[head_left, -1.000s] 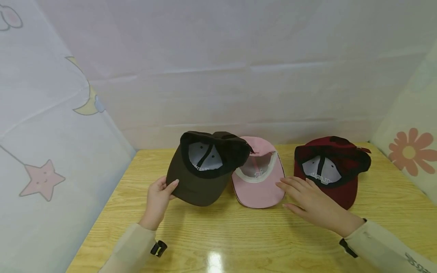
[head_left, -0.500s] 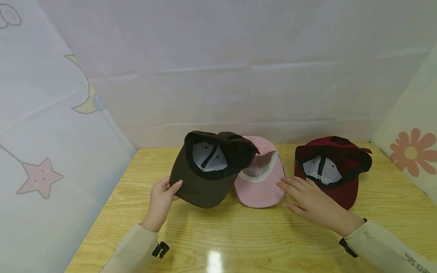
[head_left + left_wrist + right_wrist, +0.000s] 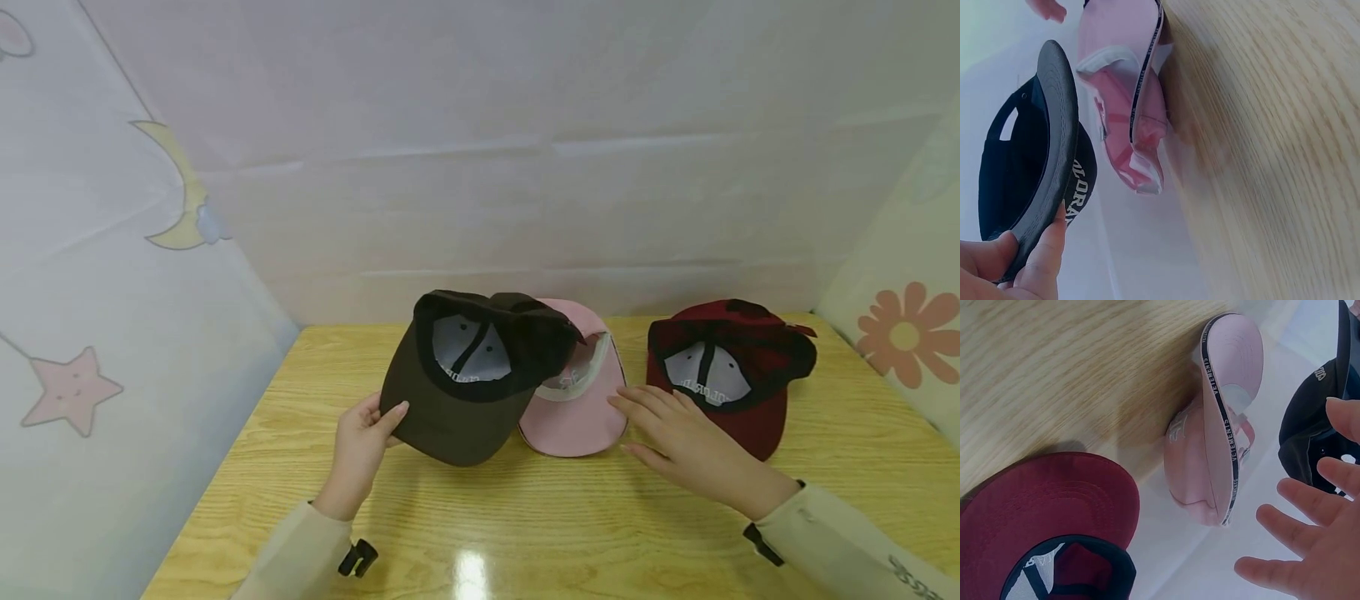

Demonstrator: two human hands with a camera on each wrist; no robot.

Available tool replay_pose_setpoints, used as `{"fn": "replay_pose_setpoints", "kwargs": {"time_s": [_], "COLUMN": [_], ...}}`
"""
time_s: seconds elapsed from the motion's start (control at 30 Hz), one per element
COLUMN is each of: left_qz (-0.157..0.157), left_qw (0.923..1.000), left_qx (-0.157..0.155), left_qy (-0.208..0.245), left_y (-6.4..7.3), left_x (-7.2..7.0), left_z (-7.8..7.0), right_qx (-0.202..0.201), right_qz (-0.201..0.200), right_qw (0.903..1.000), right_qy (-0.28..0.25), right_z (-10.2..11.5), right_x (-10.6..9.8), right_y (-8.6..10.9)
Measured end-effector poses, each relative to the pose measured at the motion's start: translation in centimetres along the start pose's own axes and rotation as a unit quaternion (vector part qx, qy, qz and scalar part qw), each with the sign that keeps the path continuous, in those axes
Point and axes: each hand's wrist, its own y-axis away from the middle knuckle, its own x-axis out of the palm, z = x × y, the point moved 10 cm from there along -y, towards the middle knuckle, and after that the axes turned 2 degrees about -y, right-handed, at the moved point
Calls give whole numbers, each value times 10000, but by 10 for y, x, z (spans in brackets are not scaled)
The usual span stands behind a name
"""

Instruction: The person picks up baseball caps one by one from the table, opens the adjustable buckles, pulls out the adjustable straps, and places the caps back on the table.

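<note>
My left hand (image 3: 360,450) pinches the left edge of a black cap's brim, thumb on its underside. That black cap (image 3: 457,425) is held up off the table, its inside facing me, and it overlaps part of a pink cap (image 3: 573,425) behind it in the head view. White lettering marks the black cap's front in the left wrist view. The pink cap lies upside down on the table. Near its right edge my right hand (image 3: 686,450) hovers with fingers spread, holding nothing; the right wrist view shows the fingers (image 3: 1288,525) apart from the caps.
A dark red cap (image 3: 757,425) lies upturned at the right, just beyond my right hand. The wooden table (image 3: 480,517) ends at a pale cloth backdrop (image 3: 480,167). Printed cloth walls stand at the left and right.
The black cap and my left hand have shifted slightly to the right, covering more of the pink cap. My right hand and the other caps look unmoved.
</note>
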Motion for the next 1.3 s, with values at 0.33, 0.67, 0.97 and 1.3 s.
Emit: {"fn": "replay_pose_setpoints", "kwargs": {"time_s": [0.33, 0.67, 0.97, 1.3], "left_qz": [94, 132, 157, 199], "left_qw": [9999, 9998, 9998, 9997], "left_qx": [27, 58, 71, 123], "left_qy": [82, 117, 31, 97], "left_y": [6, 10, 18, 20], "left_x": [7, 10, 14, 17], "left_z": [-4, -6, -9, -7], "right_qx": [-37, 22, 205, 360], "right_qz": [-267, -210, -202, -292], "right_qw": [9996, 9998, 9995, 9986], "right_qy": [-59, -54, -119, -261], "right_z": [0, -1, -3, -5], "right_x": [-2, -3, -4, -8], "right_y": [0, 0, -2, -2]}}
